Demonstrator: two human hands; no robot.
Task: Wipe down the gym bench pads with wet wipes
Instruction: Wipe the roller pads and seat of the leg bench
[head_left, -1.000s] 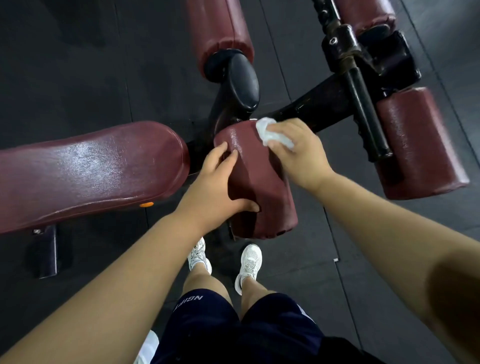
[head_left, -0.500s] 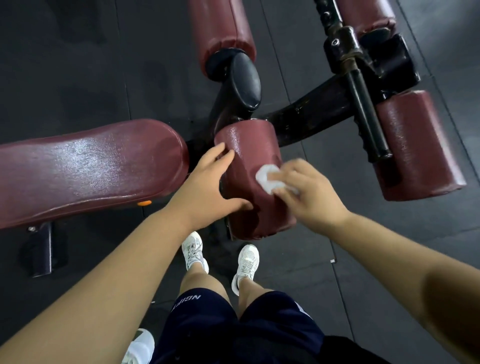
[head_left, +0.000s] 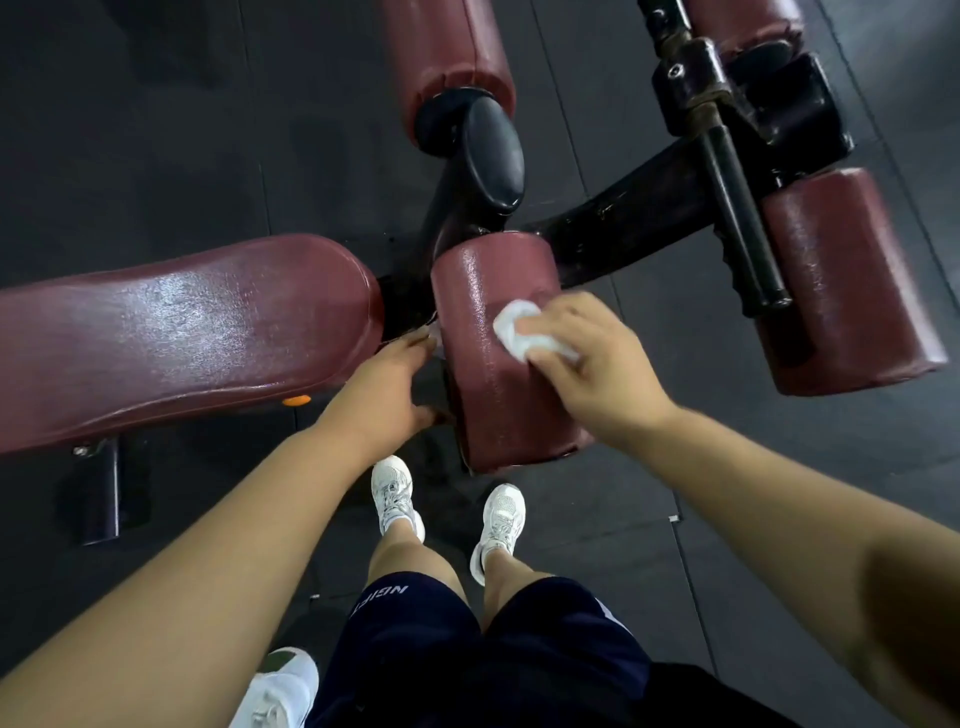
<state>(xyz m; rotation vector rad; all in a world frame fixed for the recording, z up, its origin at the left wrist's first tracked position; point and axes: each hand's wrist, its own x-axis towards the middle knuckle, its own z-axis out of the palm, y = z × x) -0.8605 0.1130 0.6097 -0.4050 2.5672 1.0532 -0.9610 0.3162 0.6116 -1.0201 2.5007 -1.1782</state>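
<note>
A maroon roller pad stands in the middle of the view, its top shiny and wet. My right hand presses a crumpled white wet wipe onto the pad's upper right side. My left hand rests against the pad's left flank with fingers spread, thumb near its lower edge, holding nothing. The long maroon bench pad lies to the left, also glossy.
Black frame arms join further maroon rollers at the right and top. A black bar runs down the right side. My legs and white shoes stand on dark rubber floor tiles below the pad. A white item with a green patch lies at the bottom.
My right hand slid the wipe from the pad's far end toward me, then back up to mid-pad. My left hand slipped off the pad's top down to its left side.
</note>
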